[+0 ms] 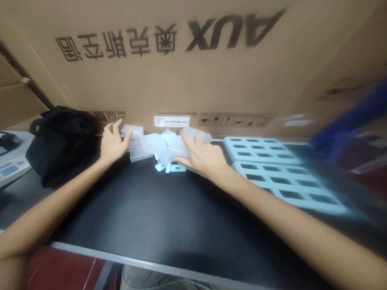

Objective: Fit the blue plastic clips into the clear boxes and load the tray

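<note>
At the back of the black table, my left hand [113, 141] stands beside a small stack of clear plastic boxes [137, 150]. Its fingers are spread, with the thumb close to the upper box; whether it touches is blurred. My right hand [207, 157] reaches over a heap of thin, translucent plastic pieces [163, 146], thumb and forefinger apart. Part of the frosted plastic lies behind its fingers, and nothing is plainly gripped. Small light-blue flat pieces [176, 168] stick out at the front of the heap, partly covered by it.
A large cardboard box [169, 84] walls off the table's back edge. To the right lie two light-blue trays [269, 169] with rectangular openings. A black bag [60, 145] sits at left, beside a pale device [13, 167]. A blue object [347, 129] is blurred at far right.
</note>
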Demonstrator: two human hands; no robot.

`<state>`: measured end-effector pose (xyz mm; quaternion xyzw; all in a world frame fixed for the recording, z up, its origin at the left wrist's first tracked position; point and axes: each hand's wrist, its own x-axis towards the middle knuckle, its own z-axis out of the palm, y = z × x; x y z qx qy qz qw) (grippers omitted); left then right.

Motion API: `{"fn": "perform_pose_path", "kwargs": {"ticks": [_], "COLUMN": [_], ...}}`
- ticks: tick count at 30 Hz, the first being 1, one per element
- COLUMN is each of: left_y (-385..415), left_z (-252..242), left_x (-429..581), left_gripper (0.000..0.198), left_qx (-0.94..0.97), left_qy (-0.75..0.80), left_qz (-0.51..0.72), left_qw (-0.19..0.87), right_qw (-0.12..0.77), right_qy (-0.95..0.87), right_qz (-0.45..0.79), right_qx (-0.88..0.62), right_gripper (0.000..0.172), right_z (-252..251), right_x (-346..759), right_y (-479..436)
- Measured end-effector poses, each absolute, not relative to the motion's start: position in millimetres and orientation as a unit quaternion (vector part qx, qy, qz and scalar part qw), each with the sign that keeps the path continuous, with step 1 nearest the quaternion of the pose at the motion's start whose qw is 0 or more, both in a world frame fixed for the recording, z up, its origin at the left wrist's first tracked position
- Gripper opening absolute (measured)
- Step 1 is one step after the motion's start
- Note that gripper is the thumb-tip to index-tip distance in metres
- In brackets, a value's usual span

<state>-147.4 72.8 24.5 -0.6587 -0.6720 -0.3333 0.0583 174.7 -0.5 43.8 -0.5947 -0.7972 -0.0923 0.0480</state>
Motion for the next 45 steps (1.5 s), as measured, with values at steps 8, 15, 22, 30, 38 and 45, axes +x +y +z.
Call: {"fn": "perform_pose_path", "kwargs": {"ticks": [8, 15, 22, 30, 38, 45], "left_y": [89.5, 74.8, 50.6, 42.3, 18.2, 17.1], "left_z": [-5.6, 4.5, -3.5, -5.2, -6.9, -6.3], "left_x": [-158.1, -140.5, -130.4, -122.5, -98.5, -84.8], "left_gripper": [0.079, 0.063, 0.074, 0.084, 0.081, 0.027], "left_qx": [-0.678, -0.775, -0.843, -0.905, -0.943, -0.964], "left_qy": [-0.645, -0.534, -0.478, -0.365, -0.219, -0.206], "left_qz": [-0.342, -0.328, -0.236, -0.215, -0.225, -0.145], "left_qw": [-0.086, -0.082, -0.066, 0.031, 0.109, 0.084], "right_qw": [0.127, 0.104, 0.084, 0.144, 0.214, 0.200], "right_qy": [-0.840, -0.832, -0.824, -0.803, -0.831, -0.865], "right_qz": [-0.226, -0.215, -0.168, -0.145, -0.099, -0.043], "right_qx": [-0.476, -0.501, -0.534, -0.560, -0.504, -0.459], "right_gripper": [0.109, 0.093, 0.073, 0.059, 0.078, 0.098], "right_z": [-8.5, -3.6, 15.4, 33.3, 28.7, 22.1], "right_x": [176.6, 161.4, 127.7, 119.4, 144.6, 237.5], "right_y": [-13.4, 13.2, 17.8, 53.3, 66.8, 12.9]}}
